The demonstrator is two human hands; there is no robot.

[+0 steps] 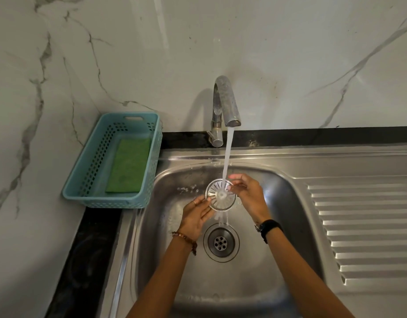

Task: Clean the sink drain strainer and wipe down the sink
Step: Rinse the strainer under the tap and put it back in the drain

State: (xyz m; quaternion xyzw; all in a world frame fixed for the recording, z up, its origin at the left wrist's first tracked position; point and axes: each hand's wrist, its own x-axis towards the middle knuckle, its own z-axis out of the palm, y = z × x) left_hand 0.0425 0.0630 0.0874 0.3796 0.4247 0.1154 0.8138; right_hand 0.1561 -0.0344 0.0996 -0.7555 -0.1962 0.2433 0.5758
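I hold the round metal drain strainer (217, 195) above the steel sink basin (175, 260), under the running water from the tap (227, 104). My left hand (195, 216) pinches its left rim. My right hand (248, 191) pinches its right rim. The stream strikes the strainer's centre and runs off below. The open drain (221, 243) lies in the basin floor just under the strainer.
A blue perforated basket (88, 193) with a green scouring pad (129, 165) stands on the counter left of the sink. A ribbed draining board (363, 226) lies to the right. Marble wall behind; black counter edge at the left.
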